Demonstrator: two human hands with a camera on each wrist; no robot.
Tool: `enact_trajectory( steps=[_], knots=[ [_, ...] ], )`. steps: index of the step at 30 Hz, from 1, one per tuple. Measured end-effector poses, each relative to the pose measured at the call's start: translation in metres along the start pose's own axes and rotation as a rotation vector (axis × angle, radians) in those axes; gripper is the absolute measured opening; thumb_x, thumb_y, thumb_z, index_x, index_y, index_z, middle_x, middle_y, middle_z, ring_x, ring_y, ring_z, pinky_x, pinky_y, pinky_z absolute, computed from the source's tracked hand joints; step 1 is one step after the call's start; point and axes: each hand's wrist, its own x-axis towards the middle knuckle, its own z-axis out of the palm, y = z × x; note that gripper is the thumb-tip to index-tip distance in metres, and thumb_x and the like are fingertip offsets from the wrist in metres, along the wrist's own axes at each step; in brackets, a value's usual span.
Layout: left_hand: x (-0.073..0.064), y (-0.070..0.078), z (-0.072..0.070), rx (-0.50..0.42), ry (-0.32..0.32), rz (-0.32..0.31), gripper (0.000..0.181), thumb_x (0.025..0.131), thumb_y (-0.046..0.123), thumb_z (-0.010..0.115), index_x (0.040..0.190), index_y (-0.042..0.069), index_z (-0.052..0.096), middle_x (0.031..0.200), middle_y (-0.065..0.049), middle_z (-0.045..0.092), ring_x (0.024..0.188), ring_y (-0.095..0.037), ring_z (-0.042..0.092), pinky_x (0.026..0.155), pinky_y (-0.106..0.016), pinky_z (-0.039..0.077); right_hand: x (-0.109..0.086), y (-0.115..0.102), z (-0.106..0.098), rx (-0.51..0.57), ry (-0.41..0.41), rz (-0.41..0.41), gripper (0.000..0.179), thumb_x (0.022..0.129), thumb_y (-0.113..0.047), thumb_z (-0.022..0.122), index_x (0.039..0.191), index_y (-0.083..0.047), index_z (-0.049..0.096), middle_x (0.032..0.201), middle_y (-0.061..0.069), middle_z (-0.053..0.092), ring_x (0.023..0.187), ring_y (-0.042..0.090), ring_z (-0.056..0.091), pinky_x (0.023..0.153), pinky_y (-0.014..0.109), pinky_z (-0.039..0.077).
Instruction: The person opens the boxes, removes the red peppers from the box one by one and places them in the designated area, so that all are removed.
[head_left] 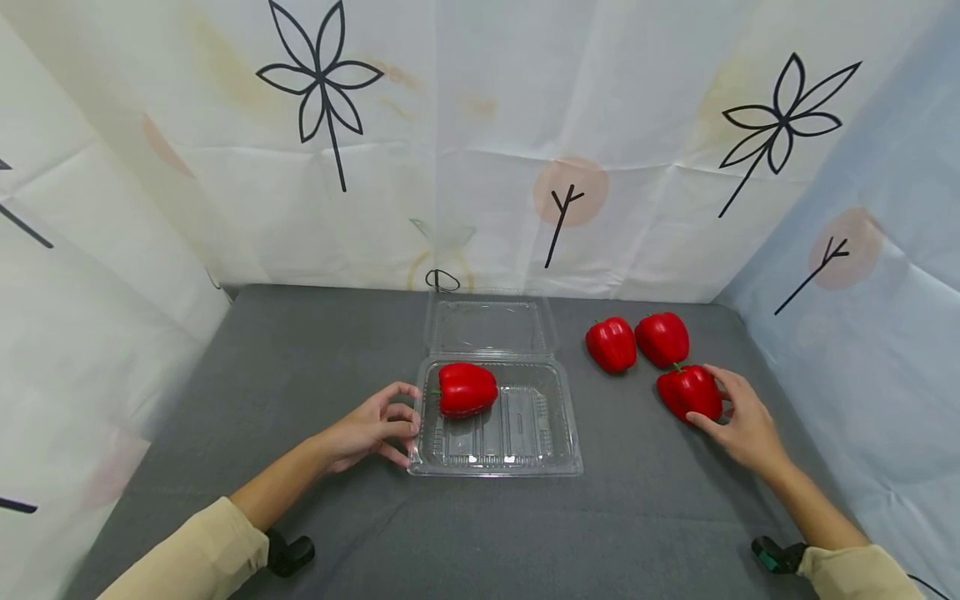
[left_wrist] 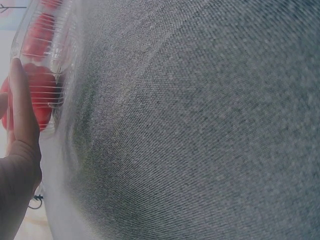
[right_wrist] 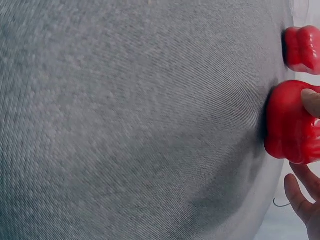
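Note:
A clear plastic clamshell container (head_left: 525,462) lies on the table with its lid (head_left: 491,327) folded back. One red bell pepper (head_left: 467,389) lies on its side in the left part of the base. My left hand (head_left: 378,427) touches the container's left edge with its fingertips; in the left wrist view a straight finger (left_wrist: 22,100) lies along the clear wall. On the right, my right hand (head_left: 750,421) holds another red bell pepper (head_left: 686,392) between thumb and fingers. That pepper (right_wrist: 287,122) sits at the cloth surface in the right wrist view.
Two more red bell peppers, one nearer the container (head_left: 611,344) and one beside it (head_left: 663,338), lie behind the held one. Grey cloth (head_left: 480,533) covers the table. Printed fabric (head_left: 480,125) hangs behind and at both sides.

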Motion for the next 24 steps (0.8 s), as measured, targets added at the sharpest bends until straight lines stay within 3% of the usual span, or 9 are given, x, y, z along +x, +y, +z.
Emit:
enact_trajectory(
  steps=[9,13,16,24],
  knots=[
    [-0.001,0.000,0.000,0.002,0.010,-0.009,0.053,0.096,0.004,0.063,0.137,0.005,0.030,0.101,-0.012,0.058,0.076,-0.023,0.064,0.069,-0.044,0.061,0.000,-0.005,0.001,-0.011,-0.003,0.038,0.081,0.074,-0.005,0.086,0.143,0.002,0.043,0.125,0.027,0.049,0.103,0.043,0.054,0.076,0.013,0.040],
    [-0.001,0.000,0.000,0.001,0.012,-0.007,0.053,0.096,0.005,0.063,0.137,0.005,0.030,0.101,-0.012,0.058,0.076,-0.023,0.064,0.070,-0.044,0.061,0.002,-0.007,0.001,-0.004,0.002,0.042,0.082,0.073,-0.005,0.086,0.143,0.003,0.043,0.123,0.028,0.050,0.103,0.044,0.054,0.081,0.037,0.050],
    [-0.002,0.000,0.000,0.002,0.013,-0.005,0.053,0.096,0.006,0.064,0.137,0.005,0.030,0.101,-0.012,0.059,0.077,-0.022,0.064,0.070,-0.045,0.061,0.003,-0.009,0.002,0.001,-0.003,0.056,0.083,0.073,-0.007,0.086,0.143,0.004,0.041,0.124,0.030,0.049,0.102,0.046,0.053,0.077,0.061,0.050],
    [-0.003,-0.001,-0.001,0.004,0.011,0.000,0.054,0.096,0.005,0.064,0.137,0.005,0.030,0.101,-0.012,0.059,0.077,-0.022,0.064,0.070,-0.045,0.061,0.011,-0.019,0.001,-0.013,-0.021,0.127,0.084,0.079,-0.017,0.082,0.147,0.001,0.036,0.131,0.032,0.044,0.111,0.048,0.045,0.080,0.071,0.045]
  ],
)
